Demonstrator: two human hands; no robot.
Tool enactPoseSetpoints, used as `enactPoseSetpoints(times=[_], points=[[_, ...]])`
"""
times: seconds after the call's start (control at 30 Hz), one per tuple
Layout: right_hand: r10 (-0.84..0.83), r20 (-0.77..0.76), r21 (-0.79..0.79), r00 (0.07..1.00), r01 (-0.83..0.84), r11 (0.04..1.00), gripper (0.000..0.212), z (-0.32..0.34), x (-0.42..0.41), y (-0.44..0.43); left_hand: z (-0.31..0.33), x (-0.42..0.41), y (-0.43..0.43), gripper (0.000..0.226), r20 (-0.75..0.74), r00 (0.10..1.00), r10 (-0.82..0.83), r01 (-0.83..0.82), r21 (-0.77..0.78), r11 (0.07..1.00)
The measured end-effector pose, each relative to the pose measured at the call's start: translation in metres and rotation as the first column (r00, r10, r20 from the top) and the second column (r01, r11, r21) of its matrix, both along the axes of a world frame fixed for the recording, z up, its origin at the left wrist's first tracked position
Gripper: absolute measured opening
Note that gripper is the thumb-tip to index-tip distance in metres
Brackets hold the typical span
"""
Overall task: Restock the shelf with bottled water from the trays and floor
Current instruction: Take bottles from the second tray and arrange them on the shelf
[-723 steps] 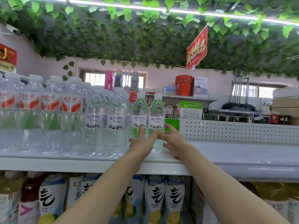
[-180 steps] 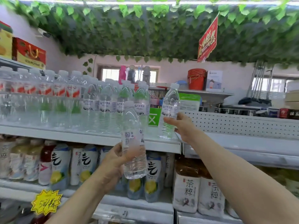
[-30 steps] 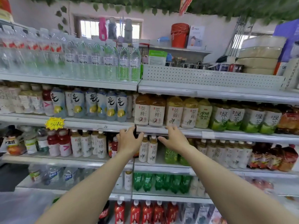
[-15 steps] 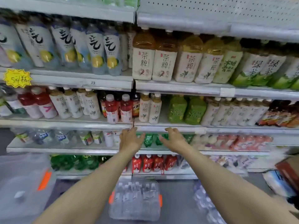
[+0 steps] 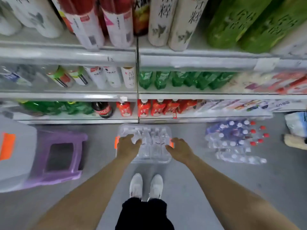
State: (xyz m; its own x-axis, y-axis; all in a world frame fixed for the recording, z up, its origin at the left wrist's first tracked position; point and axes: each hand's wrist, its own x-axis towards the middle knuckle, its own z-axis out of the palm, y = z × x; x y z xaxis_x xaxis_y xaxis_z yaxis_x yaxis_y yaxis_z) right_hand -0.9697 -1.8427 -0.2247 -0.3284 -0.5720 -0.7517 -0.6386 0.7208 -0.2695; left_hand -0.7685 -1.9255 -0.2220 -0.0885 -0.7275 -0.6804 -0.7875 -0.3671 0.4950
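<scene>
Clear plastic tray (image 5: 150, 161): rectangular with rounded corners and thin see-through walls. There is an orange clip (image 5: 116, 143) on its left side and a second one on the right, mostly under the fingers. It sits flat on the grey floor (image 5: 199, 188).

Contents: water bottles (image 5: 154, 138), clear, ribbed and white-capped, standing upright and close-packed. Motion blur is heavy.

Left hand (image 5: 127, 145): over the tray's left part, palm down, fingers bent onto the bottle tops. Cannot tell whether they close round a bottle.

Right hand (image 5: 179, 149): at the tray's right rim, fingers loosely spread and relaxed, grasping nothing. Fingertips are at the orange clip there; contact is unclear.

Near side of the tray: a pair of white shoes (image 5: 136, 185), toes pointing at it.

Right of the tray, apart from it: a shrink-wrapped pack of water bottles (image 5: 232, 141) lying on the floor in glossy film, with white and red caps showing.

Left of the tray, apart from it: a lilac plastic stool (image 5: 66, 170), square-topped with a dark rectangular cut-out. Beyond that is a translucent grey bin (image 5: 16, 163) with an orange patch.

Far side of the tray: a grey metal shelf (image 5: 66, 116), its bottom tier close to the tray's far rim. On it are red pouches (image 5: 157, 107), a dark cola bottle (image 5: 103, 109) and green bottles (image 5: 49, 107). Higher tiers carry more bottled drinks.
</scene>
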Motion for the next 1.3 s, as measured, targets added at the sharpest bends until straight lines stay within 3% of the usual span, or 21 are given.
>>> enactPoseSetpoints(times=[0.27, 0.4, 0.53, 0.63, 0.77, 0.93, 1.07, 1.17, 1.3], points=[[-0.049, 0.124, 0.107, 0.991, 0.036, 0.994, 0.058, -0.181, 0.016, -0.008, -0.182, -0.006, 0.004, 0.054, 0.044, 0.992, 0.12, -0.126, 0.15, 0.981], [-0.11, 0.217, 0.095, 0.97, 0.092, 0.991, 0.043, -0.266, 0.039, -0.024, -0.269, -0.003, 0.005, 0.053, 0.062, 0.984, 0.168, -0.177, 0.199, 0.964], [-0.247, 0.284, 0.07, 0.927, 0.236, 0.969, 0.069, -0.329, 0.064, -0.032, -0.329, 0.006, 0.011, 0.053, 0.064, 0.979, 0.192, -0.201, 0.184, 0.962], [-0.313, 0.267, 0.073, 0.911, 0.305, 0.95, 0.073, -0.367, 0.074, -0.031, -0.362, 0.011, 0.009, 0.051, 0.027, 0.985, 0.169, -0.171, 0.157, 0.973], [-0.384, 0.256, 0.051, 0.887, 0.384, 0.922, 0.074, -0.398, 0.08, -0.028, -0.394, 0.014, 0.006, 0.064, 0.015, 0.994, 0.107, -0.108, 0.211, 0.971], [-0.512, 0.243, 0.037, 0.824, 0.52, 0.853, 0.065, -0.414, 0.082, -0.026, -0.411, 0.017, 0.001, 0.072, 0.008, 0.98, 0.199, -0.194, 0.267, 0.944], [-0.532, 0.259, 0.098, 0.806, 0.526, 0.845, 0.094, -0.419, 0.087, -0.034, -0.413, 0.029, -0.014, 0.081, -0.008, 0.965, 0.264, -0.242, 0.371, 0.897], [-0.561, 0.34, 0.127, 0.755, 0.554, 0.823, 0.103, -0.435, 0.081, -0.033, -0.407, 0.034, -0.024, 0.051, -0.033, 0.956, 0.293, -0.245, 0.46, 0.853], [-0.589, 0.408, 0.216, 0.698, 0.553, 0.805, 0.092, -0.404, 0.08, -0.038, -0.391, 0.043, -0.021, 0.052, -0.047, 0.911, 0.41, -0.32, 0.546, 0.774]])
